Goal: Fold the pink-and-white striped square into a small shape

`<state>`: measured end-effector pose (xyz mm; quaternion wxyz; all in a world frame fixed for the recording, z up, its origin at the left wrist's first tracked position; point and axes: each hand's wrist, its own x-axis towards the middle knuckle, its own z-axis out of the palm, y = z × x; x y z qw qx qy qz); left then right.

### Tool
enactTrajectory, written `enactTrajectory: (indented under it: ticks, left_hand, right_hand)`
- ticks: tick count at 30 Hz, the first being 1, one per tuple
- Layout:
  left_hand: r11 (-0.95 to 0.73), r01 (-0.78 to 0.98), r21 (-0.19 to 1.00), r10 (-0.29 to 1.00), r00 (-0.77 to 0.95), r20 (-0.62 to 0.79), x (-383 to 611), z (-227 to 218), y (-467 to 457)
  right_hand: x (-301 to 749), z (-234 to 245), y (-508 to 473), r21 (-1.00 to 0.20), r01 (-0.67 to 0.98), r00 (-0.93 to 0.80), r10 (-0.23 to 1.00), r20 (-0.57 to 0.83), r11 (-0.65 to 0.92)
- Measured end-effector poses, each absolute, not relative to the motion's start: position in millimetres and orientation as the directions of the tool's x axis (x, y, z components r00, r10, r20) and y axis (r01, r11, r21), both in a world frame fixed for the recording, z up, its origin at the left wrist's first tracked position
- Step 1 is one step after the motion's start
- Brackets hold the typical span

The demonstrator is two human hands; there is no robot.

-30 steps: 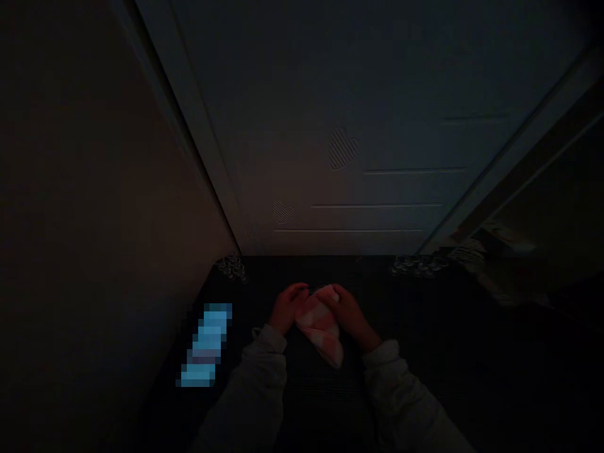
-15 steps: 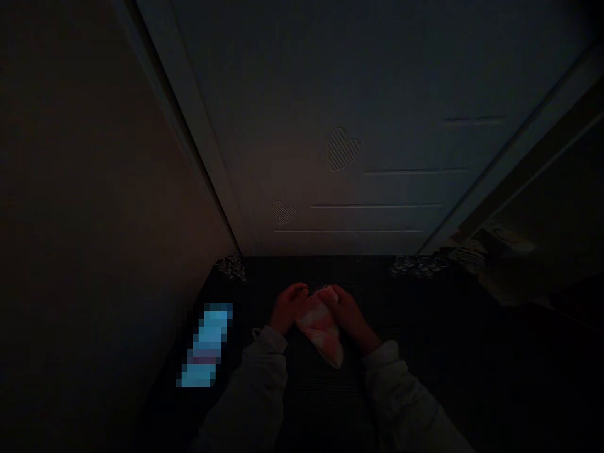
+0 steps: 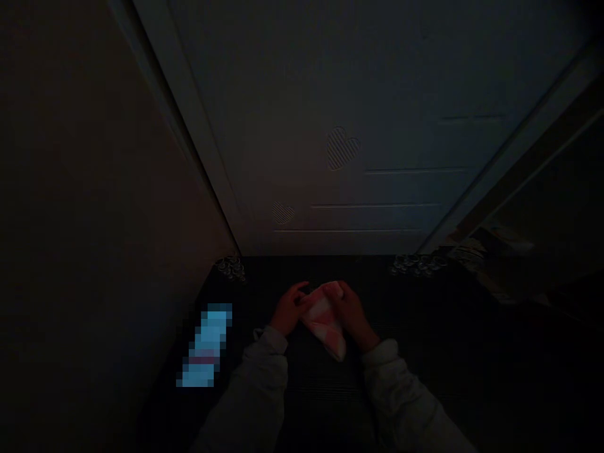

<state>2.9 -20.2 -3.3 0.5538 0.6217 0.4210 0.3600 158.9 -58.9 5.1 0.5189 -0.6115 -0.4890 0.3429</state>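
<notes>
A pink and white checked cloth [image 3: 325, 318] is held between my hands over a dark tabletop, one pointed corner hanging toward me. At its upper right edge, my right hand [image 3: 352, 311] is closed with the thumb on top, pinching the fabric. My left hand [image 3: 289, 308] grips the cloth's left edge, its thumb against the fabric and the index finger lifted away. The undersides of both hands are hidden, and the dim light blurs the finger detail.
On the left of the dark table [image 3: 325, 402] lies a glowing pixelated screen [image 3: 205, 346]. Piles of small metal rings [image 3: 231, 268] sit at the back left and back right. A white door panel [image 3: 302, 176] with heart shapes stands behind; clutter [image 3: 500, 242] lies at the right.
The cloth has shifted slightly right and up, its lower corner swinging to the right. My left index finger has lifted a little. My right hand keeps its pinch.
</notes>
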Motion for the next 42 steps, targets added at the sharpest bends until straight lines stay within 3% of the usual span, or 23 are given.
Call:
enactTrajectory:
  ticks: [11,18,25,33,42]
  left_hand:
    - [-0.130,0.240,0.962,0.956,0.288,0.057,6.5,-5.2,-21.3]
    - [-0.090,0.170,0.981,0.948,0.317,0.032,6.1,-10.3,-21.0]
    - [-0.035,0.031,0.999,0.970,0.241,0.027,6.5,-6.1,-18.2]
    - [0.021,-0.011,1.000,0.973,0.232,-0.018,5.8,-4.5,-18.7]
    - [-0.136,0.171,0.976,0.980,0.165,0.107,8.6,-5.2,-22.1]
  right_hand:
    - [157.8,1.4,-58.6,-0.942,0.327,0.212,0.966,0.148,0.073]
    - [152.5,4.6,-61.6,-0.910,0.370,0.178,0.947,0.268,0.188]
    - [147.4,5.3,-62.6,-0.901,0.292,0.129,0.921,0.369,0.320]
    - [146.9,3.6,-60.8,-0.899,0.313,0.128,0.925,0.359,0.306]
    - [147.6,4.2,-62.3,-0.918,0.366,0.155,0.962,0.224,0.154]
